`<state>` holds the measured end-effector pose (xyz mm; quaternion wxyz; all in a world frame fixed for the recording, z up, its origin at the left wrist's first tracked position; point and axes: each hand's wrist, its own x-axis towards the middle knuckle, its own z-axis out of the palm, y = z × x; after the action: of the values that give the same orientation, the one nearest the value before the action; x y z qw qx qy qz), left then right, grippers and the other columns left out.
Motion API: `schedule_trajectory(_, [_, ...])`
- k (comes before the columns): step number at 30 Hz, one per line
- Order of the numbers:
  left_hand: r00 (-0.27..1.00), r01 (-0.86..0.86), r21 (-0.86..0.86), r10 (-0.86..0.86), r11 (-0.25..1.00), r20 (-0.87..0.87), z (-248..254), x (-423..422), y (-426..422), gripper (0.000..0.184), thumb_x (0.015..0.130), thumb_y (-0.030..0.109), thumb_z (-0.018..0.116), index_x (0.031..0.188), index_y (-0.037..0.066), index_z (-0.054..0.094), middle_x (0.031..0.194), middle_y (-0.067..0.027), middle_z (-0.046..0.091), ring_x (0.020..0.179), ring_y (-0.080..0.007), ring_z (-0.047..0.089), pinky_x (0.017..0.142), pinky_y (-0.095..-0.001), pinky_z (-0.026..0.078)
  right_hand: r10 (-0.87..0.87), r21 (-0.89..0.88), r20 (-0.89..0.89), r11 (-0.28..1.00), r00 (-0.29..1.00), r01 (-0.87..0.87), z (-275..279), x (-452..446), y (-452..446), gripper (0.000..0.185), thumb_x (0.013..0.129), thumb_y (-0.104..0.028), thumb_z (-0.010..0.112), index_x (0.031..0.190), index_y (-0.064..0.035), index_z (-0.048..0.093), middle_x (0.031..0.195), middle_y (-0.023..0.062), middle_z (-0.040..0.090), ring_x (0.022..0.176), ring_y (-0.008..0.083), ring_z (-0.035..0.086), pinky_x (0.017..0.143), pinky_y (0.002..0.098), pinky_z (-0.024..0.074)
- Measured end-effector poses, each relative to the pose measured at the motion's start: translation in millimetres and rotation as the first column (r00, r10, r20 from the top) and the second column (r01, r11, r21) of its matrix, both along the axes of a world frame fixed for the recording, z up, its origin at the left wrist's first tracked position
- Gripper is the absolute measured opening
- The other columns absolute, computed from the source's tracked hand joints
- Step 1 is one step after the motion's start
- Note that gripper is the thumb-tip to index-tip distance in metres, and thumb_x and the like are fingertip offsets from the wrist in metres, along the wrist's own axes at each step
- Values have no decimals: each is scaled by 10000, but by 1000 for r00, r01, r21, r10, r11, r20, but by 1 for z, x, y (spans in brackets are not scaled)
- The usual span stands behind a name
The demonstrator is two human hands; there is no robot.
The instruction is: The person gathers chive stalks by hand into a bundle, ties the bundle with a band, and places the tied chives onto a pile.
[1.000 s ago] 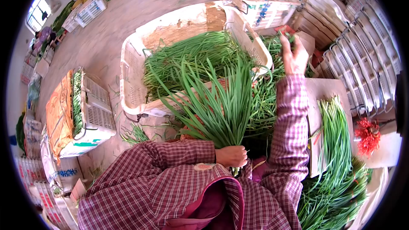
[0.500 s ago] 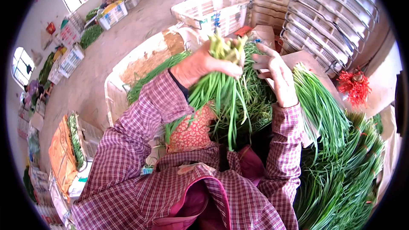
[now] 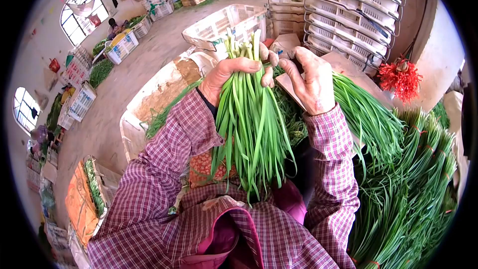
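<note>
My left hand (image 3: 229, 74) is wrapped round a bunch of garlic chives (image 3: 249, 124), near its pale stem ends. Those ends point up and away, and the green leaves hang down toward my lap. Beside the bunch is my right hand (image 3: 313, 79), its thumb and fingers curled together close to my left fingertips. What lies in that pinch, if anything, is too small to make out. To the right, a loose pile of garlic chives (image 3: 363, 109) lies on a board (image 3: 348, 67).
Tied bundles of chives (image 3: 408, 184) are heaped at the lower right. Red ties (image 3: 400, 79) hang by the wall. Stacked white crates (image 3: 348, 20) stand behind, with an open crate (image 3: 224, 22) to their left. A worn white container (image 3: 154, 89) sits before me.
The chive bunch has come lower and hangs straighter, its leaves now gathered. My right hand has moved left toward the bunch, and its spread fingers have curled in. The view has shifted.
</note>
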<state>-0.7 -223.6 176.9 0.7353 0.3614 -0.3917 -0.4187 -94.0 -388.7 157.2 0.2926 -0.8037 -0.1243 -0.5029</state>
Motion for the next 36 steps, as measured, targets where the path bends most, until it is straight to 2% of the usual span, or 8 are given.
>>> schedule_trajectory(9, [925, -59, 215, 135, 975, -355, -41, 29, 50, 309, 800, 187, 591, 1002, -46, 577, 860, -120, 631, 819, -228, 635, 733, -356, 559, -555, -203, 11, 813, 832, 545, -30, 35, -49, 294, 888, -264, 580, 1085, -48, 550, 905, 142, 634, 788, 309, 633, 693, 404, 525])
schedule_trajectory(15, [821, -385, 272, 462, 882, -335, -64, 25, 74, 242, 823, 185, 617, 1002, 25, 587, 875, -97, 639, 803, -216, 643, 774, -337, 547, 374, 308, -516, 921, 771, -240, -56, 30, 66, 877, 811, -606, 567, 1373, 18, 315, 1276, 270, 497, 1181, 379, 504, 1015, 423, 399])
schedule_trajectory(23, [823, -343, 220, 405, 913, -398, -100, 21, 123, 549, 803, 225, 577, 1289, -4, 464, 1141, -134, 608, 1006, -225, 615, 889, -389, 520, 850, 874, -366, 453, 379, -174, -148, 49, 132, 548, 958, -438, 467, 1227, 35, 535, 1067, 61, 621, 969, 122, 532, 882, 261, 408])
schedule_trajectory(25, [799, -192, 227, 286, 955, -528, -152, 52, 159, 428, 782, 240, 639, 1108, -34, 588, 985, -162, 667, 878, -206, 661, 850, -349, 540, 870, 876, -454, 475, 191, -81, -171, 58, 127, 564, 960, -472, 434, 1138, 38, 596, 1016, 50, 640, 921, 109, 549, 845, 246, 421])
schedule_trajectory(26, [793, -185, 206, 270, 961, -546, -183, 67, 168, 622, 775, 253, 637, 1301, -22, 451, 1186, -230, 574, 1074, -288, 592, 948, -420, 481, 944, 964, -254, 265, 210, -24, -173, 57, 135, 336, 960, -367, 501, 933, -60, 636, 756, -52, 519, 709, 38, 470, 628, 201, 389])
schedule_trajectory(31, [782, -233, 2, 189, 972, -594, -220, 75, 176, 664, 774, 241, 609, 1313, -83, 395, 1103, -243, 612, 920, -303, 659, 828, -455, 549, 965, 973, -227, 220, 133, 67, -182, 54, 156, 636, 964, -516, 371, 1304, 14, 451, 1208, 84, 546, 1054, 152, 526, 904, 286, 427])
schedule_trajectory(33, [896, -131, -261, 1, 956, -445, -164, 44, 140, 857, 797, 300, 606, 1473, 77, 129, 1468, -260, 226, 1324, -405, 312, 1089, -507, 287, 970, 980, -196, 199, 143, -9, -191, 54, 168, 670, 964, -531, 346, 1353, 14, 383, 1269, 90, 492, 1115, 156, 481, 948, 277, 395])
schedule_trajectory(36, [866, -142, -163, 43, 976, -498, -185, 48, 152, 816, 802, 309, 609, 1448, 38, 192, 1349, -243, 406, 1278, -371, 385, 1073, -483, 316, 965, 965, -248, 253, 82, -61, -227, 66, 167, 682, 973, -515, 334, 1394, 22, 303, 1331, 89, 432, 1180, 167, 425, 999, 264, 341])
